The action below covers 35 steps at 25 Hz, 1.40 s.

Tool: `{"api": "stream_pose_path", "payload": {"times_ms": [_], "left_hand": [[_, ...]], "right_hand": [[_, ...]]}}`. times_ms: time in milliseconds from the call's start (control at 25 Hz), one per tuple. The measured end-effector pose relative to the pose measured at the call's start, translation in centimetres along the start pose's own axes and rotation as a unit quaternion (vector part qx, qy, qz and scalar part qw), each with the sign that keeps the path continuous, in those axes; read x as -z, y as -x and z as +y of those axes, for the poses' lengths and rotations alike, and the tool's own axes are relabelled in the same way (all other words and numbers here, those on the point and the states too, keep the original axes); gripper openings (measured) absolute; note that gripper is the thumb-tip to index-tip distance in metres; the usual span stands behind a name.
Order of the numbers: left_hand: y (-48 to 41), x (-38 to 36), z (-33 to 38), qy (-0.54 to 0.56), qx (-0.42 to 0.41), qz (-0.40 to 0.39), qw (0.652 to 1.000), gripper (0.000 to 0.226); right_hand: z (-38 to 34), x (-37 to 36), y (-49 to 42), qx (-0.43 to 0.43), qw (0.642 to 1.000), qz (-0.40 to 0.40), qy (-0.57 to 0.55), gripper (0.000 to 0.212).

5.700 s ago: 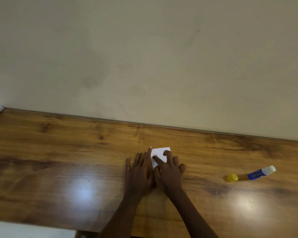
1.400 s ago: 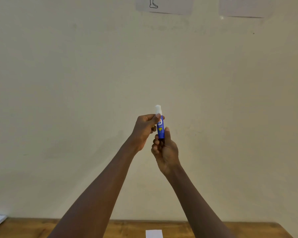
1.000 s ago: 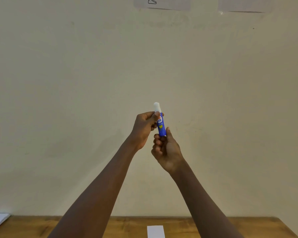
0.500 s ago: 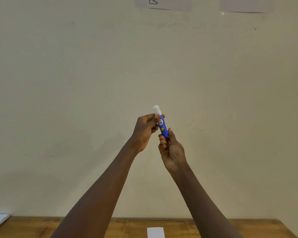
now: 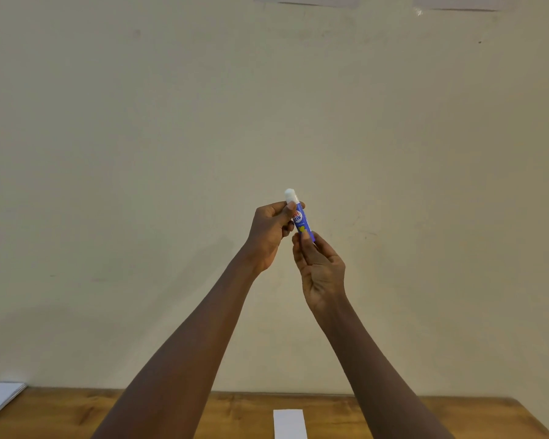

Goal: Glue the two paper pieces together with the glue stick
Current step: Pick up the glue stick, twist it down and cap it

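Since half a second ago your right hand (image 5: pixel 320 267) has loosened from a curled grip to a fingertip pinch on the lower end of the glue stick (image 5: pixel 302 222). Your left hand (image 5: pixel 268 231) still pinches it just under the white cap (image 5: pixel 290 194). The stick is raised before the wall, well above the table (image 5: pixel 441 416). Its base is hidden behind your right fingers. The paper (image 5: pixel 289 423) lies on the table, cut off by the bottom edge. One sheet or two cannot be told.
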<state>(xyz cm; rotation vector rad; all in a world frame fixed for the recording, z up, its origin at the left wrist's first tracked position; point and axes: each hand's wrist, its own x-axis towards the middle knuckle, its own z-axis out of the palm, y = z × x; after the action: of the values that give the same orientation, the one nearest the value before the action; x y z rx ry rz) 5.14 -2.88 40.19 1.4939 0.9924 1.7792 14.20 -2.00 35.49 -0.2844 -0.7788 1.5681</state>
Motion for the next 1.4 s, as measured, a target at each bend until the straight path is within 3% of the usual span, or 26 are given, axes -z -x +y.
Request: {"api": "stream_pose_path", "payload": {"times_ms": [120,200,280,360,480,560,640,720,800,960,1000,1080,1160,1280,1400], "left_hand": [[-0.1,0.1,0.4,-0.008,0.002,-0.001,1.000,0.024],[0.0,0.1,0.5,-0.009,0.002,-0.005,1.000,0.023],[0.0,0.0,0.6,-0.009,0.003,0.000,1.000,0.024],[0.0,-0.3,0.6,-0.018,0.004,0.015,1.000,0.029],[0.0,-0.6,0.9,-0.026,0.005,0.046,0.999,0.032],[0.0,-0.4,1.1,-0.020,0.002,0.038,0.999,0.027],[0.0,-0.2,1.3,-0.010,-0.002,0.016,1.000,0.024],[0.0,0.0,1.4,-0.011,-0.007,0.013,1.000,0.022],[0.0,0.0,1.3,-0.022,-0.015,0.020,0.999,0.023],[-0.1,-0.1,1.2,-0.035,-0.008,0.034,0.999,0.027],[-0.1,0.0,1.3,-0.026,-0.005,0.028,0.999,0.026],[-0.2,0.3,1.3,-0.015,0.003,0.007,1.000,0.024],[-0.1,0.4,1.3,-0.018,0.002,-0.003,1.000,0.023],[0.0,0.1,0.8,-0.035,-0.009,0.010,0.999,0.025],[0.2,-0.1,0.3,-0.023,0.002,0.036,0.999,0.024]], "right_hand": [[-0.9,0.1,0.3,-0.104,0.993,-0.038,0.034,0.053],[-1.3,-0.1,0.3,-0.139,0.990,-0.024,0.031,0.049],[-0.9,-0.4,0.3,-0.080,0.997,-0.002,0.007,0.029],[-0.3,-0.7,0.2,0.039,0.999,0.019,0.032,0.014],[0.2,-0.7,0.2,0.181,0.966,0.039,0.177,0.024],[-0.4,-0.8,0.3,0.103,0.973,0.018,0.207,0.040],[-1.2,-0.7,0.4,-0.068,0.985,-0.029,0.155,0.058],[-1.4,-0.7,0.4,-0.103,0.991,-0.042,0.072,0.043],[-0.8,-0.8,0.3,-0.042,0.999,-0.032,0.016,0.025],[0.1,-0.7,0.5,0.119,0.985,0.001,0.126,0.023],[-0.1,-0.7,0.5,0.096,0.986,-0.001,0.140,0.027],[-0.8,-0.8,0.4,-0.029,0.994,-0.011,0.105,0.044],[-1.3,-0.8,0.4,-0.091,0.995,-0.004,0.035,0.036],[-0.6,-0.8,0.3,0.002,1.000,0.017,0.013,0.016],[-0.3,-0.8,0.6,0.114,0.989,0.041,0.091,0.001]]}}
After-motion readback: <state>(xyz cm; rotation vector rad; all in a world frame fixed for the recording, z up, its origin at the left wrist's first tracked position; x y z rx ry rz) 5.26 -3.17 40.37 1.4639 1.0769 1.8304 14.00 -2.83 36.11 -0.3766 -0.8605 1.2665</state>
